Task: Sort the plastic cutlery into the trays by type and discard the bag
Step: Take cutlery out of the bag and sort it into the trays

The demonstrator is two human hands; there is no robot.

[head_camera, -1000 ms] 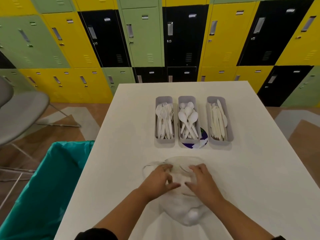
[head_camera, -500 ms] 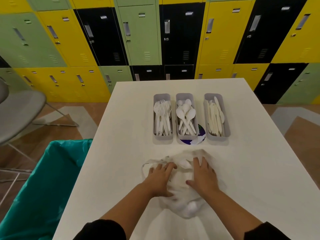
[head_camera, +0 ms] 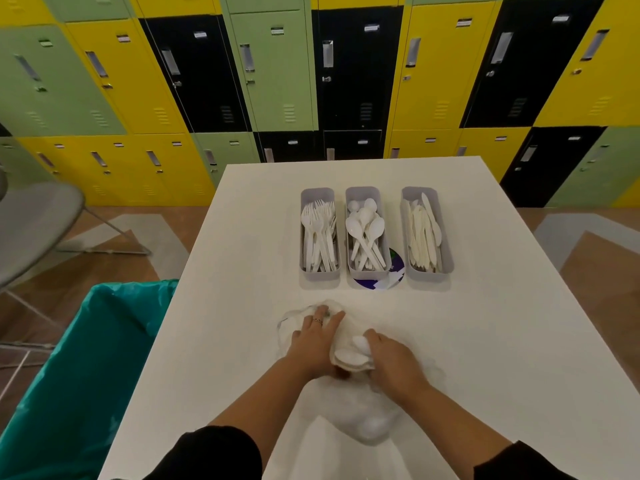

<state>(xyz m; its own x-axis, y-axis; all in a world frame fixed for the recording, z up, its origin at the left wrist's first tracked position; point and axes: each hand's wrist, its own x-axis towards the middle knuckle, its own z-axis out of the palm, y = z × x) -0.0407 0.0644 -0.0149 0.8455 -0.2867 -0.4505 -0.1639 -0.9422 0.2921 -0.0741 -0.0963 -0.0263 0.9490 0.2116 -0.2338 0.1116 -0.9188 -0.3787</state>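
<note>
Both hands (head_camera: 353,351) pressing flat, bunching the empty bag (head_camera: 349,355) on the table (head_camera: 485,341); next, dropping it in the near-left bin (head_camera: 86,358).

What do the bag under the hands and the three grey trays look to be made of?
The clear crumpled bag looks like thin glossy plastic film: see-through, creased, bunching under both hands. The three grey oblong trays look like rigid matte moulded plastic, with rounded corners and even walls; exact material unclear.
</note>
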